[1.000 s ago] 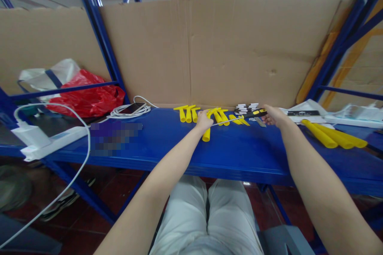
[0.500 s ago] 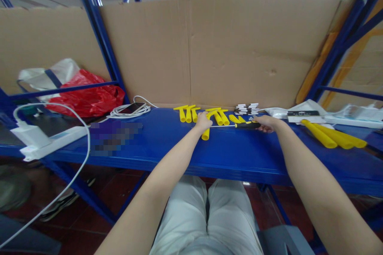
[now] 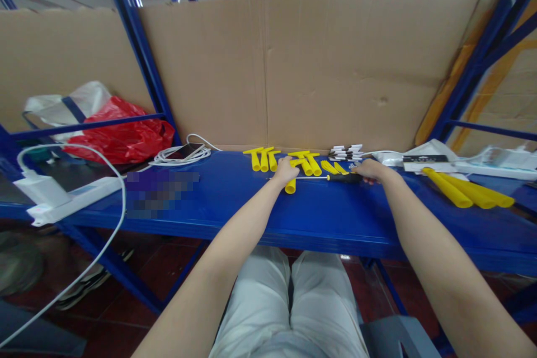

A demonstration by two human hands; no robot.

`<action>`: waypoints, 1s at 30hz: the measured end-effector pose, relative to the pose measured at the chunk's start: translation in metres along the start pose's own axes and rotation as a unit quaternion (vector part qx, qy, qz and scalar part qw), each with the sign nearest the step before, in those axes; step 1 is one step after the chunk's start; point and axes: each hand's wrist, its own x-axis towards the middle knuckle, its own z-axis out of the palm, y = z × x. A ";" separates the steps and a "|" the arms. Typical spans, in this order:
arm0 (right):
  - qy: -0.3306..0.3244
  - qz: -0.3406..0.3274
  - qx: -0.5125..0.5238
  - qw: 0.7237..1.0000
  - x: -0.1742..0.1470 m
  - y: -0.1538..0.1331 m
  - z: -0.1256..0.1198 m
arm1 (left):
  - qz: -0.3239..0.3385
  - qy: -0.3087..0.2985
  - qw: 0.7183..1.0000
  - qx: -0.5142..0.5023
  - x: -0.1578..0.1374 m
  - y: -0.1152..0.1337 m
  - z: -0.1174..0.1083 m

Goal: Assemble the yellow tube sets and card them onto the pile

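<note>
My left hand (image 3: 286, 171) is closed around a yellow T-shaped plastic piece (image 3: 290, 186), whose tube end points toward me. My right hand (image 3: 370, 171) grips the black handle of a screwdriver (image 3: 342, 178). Its thin metal shaft runs left to the yellow piece at my left hand; whether it passes through or behind that piece I cannot tell. Just behind my left hand lie more yellow T-shaped pieces (image 3: 264, 161), in two groups. Small yellow strips (image 3: 329, 167) rest between the hands, near a stack of small white-and-black parts (image 3: 346, 152).
Yellow cone-shaped tubes (image 3: 459, 193) lie at the right of the blue table (image 3: 335, 218). White power strips stand at both ends, the left one (image 3: 73, 196) with a looping cable. A phone (image 3: 187, 151) and coiled white cable (image 3: 168, 159) lie back left. Cardboard (image 3: 327, 67) walls the rear.
The screwdriver and my right hand have shifted slightly left. The yellow piece in my left hand has tilted or moved a little upward and right.
</note>
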 end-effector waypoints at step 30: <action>0.032 -0.019 -0.029 0.999 0.003 0.005 -0.005 | -0.187 0.123 0.886 0.405 -0.021 -0.049 -0.183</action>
